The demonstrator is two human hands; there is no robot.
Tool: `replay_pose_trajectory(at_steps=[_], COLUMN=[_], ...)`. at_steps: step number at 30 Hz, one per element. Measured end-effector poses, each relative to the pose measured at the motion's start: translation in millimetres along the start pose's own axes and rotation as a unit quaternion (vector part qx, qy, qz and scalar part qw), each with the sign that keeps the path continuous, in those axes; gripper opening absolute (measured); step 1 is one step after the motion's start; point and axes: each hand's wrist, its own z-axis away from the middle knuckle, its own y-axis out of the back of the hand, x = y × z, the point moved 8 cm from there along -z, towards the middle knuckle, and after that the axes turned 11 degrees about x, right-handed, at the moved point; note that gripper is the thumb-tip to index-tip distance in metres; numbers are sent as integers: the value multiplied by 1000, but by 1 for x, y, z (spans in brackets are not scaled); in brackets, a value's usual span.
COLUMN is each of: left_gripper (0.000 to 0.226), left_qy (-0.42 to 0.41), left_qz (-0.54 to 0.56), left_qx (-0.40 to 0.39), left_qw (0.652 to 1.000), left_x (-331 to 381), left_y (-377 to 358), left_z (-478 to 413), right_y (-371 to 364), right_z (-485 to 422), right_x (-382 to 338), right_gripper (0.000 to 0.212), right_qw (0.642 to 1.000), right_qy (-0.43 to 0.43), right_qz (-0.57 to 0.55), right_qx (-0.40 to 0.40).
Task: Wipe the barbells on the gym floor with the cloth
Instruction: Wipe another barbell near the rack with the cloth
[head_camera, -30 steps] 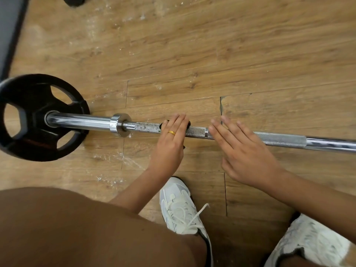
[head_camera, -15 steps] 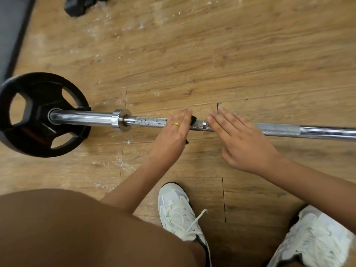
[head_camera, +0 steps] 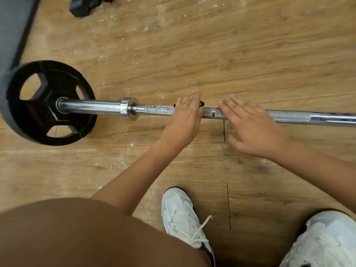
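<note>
Left hand (head_camera: 185, 120), fingers pressed flat on the cloth (head_camera: 201, 103), had slid slightly right along the bar (head_camera: 159, 111); right hand (head_camera: 252, 128) rested flat, grasping nothing. Wiping looked underway.

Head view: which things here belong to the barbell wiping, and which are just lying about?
Job in hand: barbell with its black plate; cloth, only a dark-green edge showing under the left hand; right hand, flat on the barbell.

Lying about: dark lump at the top edge; grey mat at left; white flecks on the wood floor.
</note>
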Motion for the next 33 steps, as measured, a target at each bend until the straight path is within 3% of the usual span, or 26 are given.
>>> replay_pose_trajectory(at_steps=[4,9,12,16,24,33], left_gripper=[57,52,51,53,56,58], left_qy=[1,101,70,61,41,80], left_qz=[21,-42,-66,-74,-65,-48], left_qx=[6,51,32,36,-5,50], left_qw=[1000,993,995,995,997,994], left_x=[-15,-89,-101,-102,-103,-103], left_y=[24,46,35,33,34,26], left_z=[1,19,23,13,0,-2], right_y=[1,0,9,18,-14,-13], right_z=[-5,-18,-36,-79,-129,-107], right_x=[7,11,0,-48,-57,-59], right_gripper=[84,85,82,74,67,43], right_qw=[1000,999,997,996,999,986], right_qy=[-16,-45,-58,16,-40,66], right_qz=[-3,-22,-59,-79,-10,82], right_qx=[-3,-16,2,33,-23,128])
